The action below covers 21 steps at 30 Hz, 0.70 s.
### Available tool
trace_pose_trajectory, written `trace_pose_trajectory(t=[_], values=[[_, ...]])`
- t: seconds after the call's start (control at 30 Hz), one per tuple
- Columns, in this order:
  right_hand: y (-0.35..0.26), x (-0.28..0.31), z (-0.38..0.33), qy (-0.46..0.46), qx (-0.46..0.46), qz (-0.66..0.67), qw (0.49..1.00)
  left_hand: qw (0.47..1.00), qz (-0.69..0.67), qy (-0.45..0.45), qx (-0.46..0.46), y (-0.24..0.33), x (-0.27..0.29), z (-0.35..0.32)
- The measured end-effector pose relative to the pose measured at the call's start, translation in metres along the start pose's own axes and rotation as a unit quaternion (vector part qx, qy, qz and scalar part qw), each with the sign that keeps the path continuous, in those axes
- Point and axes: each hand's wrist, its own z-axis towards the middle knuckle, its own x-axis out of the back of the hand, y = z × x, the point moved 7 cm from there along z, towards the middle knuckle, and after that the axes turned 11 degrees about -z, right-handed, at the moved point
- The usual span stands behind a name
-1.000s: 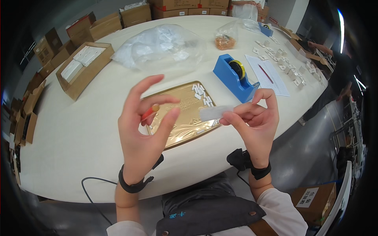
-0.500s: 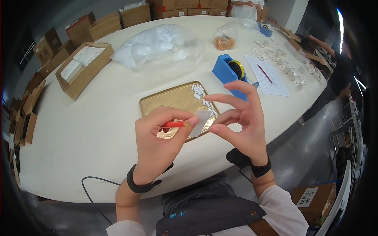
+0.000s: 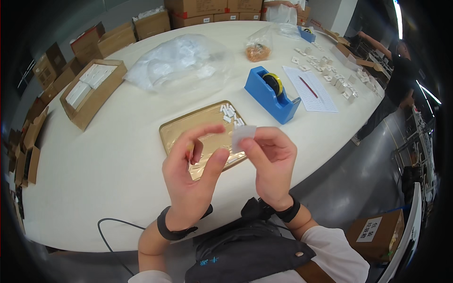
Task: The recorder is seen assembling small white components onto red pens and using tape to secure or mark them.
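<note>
1. While the left hand point(image 3: 186, 188) stands with thumb and forefinger apart, its curled lower fingers close on a red stick point(image 3: 189, 151), mostly hidden; only a short end shows.
2. Right hand point(image 3: 273, 162) pinches a small white sheet point(image 3: 239, 136) between thumb and fingers. Sheet is held up near the left thumb, apart from it; in view it overlaps the right side of the gold tray point(image 3: 188, 120).
3. Tray lies on the white table point(image 3: 94, 165), beyond the hands. Small white tubes point(image 3: 228, 112) lie loose along its right side.
4. Blue tape dispenser point(image 3: 257, 89) sits right of the tray; lined paper point(image 3: 324, 101) beside it bears a red pencil point(image 3: 308, 87).
</note>
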Motion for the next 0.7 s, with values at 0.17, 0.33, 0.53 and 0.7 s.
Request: trace_pose_trajectory(t=[0.17, 0.33, 0.53, 0.7], values=[[-0.006, 0.019, 0.014, -0.031, -0.045, -0.105, 0.993, 0.991, -0.062, -0.099, 0.068, 0.003, -0.006, 0.007], [-0.005, 0.014, 0.007, -0.141, -0.081, -0.129, 0.978, 0.98, -0.021, -0.152, 0.126, 0.003, -0.012, 0.002], [-0.011, 0.006, -0.001, -0.177, -0.065, -0.106, 0.976, 0.978, -0.009, -0.158, 0.136, 0.005, -0.017, -0.001], [-0.011, 0.009, -0.004, -0.17, -0.082, -0.075, 0.979, 0.977, -0.034, -0.159, 0.137, 0.005, -0.018, 0.0]])
